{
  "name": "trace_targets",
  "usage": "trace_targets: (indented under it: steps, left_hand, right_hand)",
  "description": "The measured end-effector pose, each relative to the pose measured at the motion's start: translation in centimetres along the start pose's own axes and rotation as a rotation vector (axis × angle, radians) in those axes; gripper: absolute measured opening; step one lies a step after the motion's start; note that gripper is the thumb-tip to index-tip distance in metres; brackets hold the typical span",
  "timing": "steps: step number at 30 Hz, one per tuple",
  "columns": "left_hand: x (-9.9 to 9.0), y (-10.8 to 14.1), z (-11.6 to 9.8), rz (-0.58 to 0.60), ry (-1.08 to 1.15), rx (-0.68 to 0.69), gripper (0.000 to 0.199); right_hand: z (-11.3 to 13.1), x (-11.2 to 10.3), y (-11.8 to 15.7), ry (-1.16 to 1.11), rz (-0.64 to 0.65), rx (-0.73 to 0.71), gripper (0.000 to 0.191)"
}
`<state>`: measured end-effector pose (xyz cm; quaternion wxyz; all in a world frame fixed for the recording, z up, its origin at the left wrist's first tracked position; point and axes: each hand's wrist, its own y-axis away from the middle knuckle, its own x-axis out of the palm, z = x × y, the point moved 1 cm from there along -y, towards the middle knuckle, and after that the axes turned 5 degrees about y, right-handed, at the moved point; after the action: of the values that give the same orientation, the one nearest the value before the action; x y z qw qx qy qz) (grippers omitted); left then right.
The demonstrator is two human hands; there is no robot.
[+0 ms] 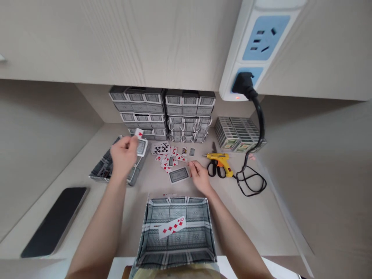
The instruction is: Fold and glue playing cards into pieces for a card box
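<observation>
My left hand (124, 155) is raised over the left of the desk. It pinches playing cards (141, 147), one showing a red heart and another its grey patterned back. My right hand (200, 176) has its fingers closed at the right edge of a face-down card (179, 175); whether they grip it is unclear. Between my hands lie scattered face-up cards (167, 162) and a black-suited card (161, 148). Closest to me stands an open box made of cards (196, 228), with a six of diamonds (172, 227) lying inside.
Stacked card-built boxes (142, 106) line the back. A card-built tray (101, 168) sits left, near a black phone (55, 221). At right are a yellow glue gun (219, 157), black-handled scissors (212, 168), packed card decks (238, 133), and a cable (261, 116) from a power strip (266, 37).
</observation>
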<state>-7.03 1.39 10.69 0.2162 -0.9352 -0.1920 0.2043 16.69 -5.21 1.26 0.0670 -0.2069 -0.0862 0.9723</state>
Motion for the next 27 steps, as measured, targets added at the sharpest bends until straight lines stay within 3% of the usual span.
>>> trace_targets:
  steps: [7,10,14,16,18,21,23,25,27]
  left_hand:
    - [-4.8,-0.4,1.9,-0.025,-0.286,-0.025,0.038]
    - [-5.7,-0.2,3.2,0.053,-0.430,-0.073,0.036]
    - [-6.2,0.1,4.3,0.225,-0.797,-0.169,0.033]
    - [-6.1,0.3,4.2,0.251,-0.953,-0.153,0.037]
    - [-5.8,0.5,3.5,0.188,-1.001,-0.055,0.040]
    - [-5.0,0.7,1.7,0.034,-0.925,0.150,0.040]
    - [-4.0,0.8,0.5,0.034,-0.830,0.228,0.042]
    - [-2.2,0.8,-0.1,0.163,-0.730,0.265,0.037]
    - [0.4,1.0,0.0,0.428,-0.676,0.323,0.030]
  right_hand:
    - [0.0,-0.1,-0.1,0.015,0.016,-0.010,0.032]
    - [-0.2,-0.4,-0.2,0.039,-0.014,-0.019,0.032]
    - [-0.3,-1.0,-0.3,0.093,-0.057,-0.020,0.031]
    - [-0.2,-1.5,-0.3,0.140,-0.111,-0.006,0.033]
    - [0.0,-2.2,-0.3,0.202,-0.210,0.017,0.036]
    - [0.2,-3.6,-0.5,0.299,-0.418,0.042,0.038]
    - [0.1,-4.5,-0.7,0.334,-0.523,0.050,0.038]
    - [-0.2,-5.0,-0.9,0.329,-0.562,0.053,0.037]
    - [-0.5,-5.1,-1.1,0.309,-0.553,0.049,0.035]
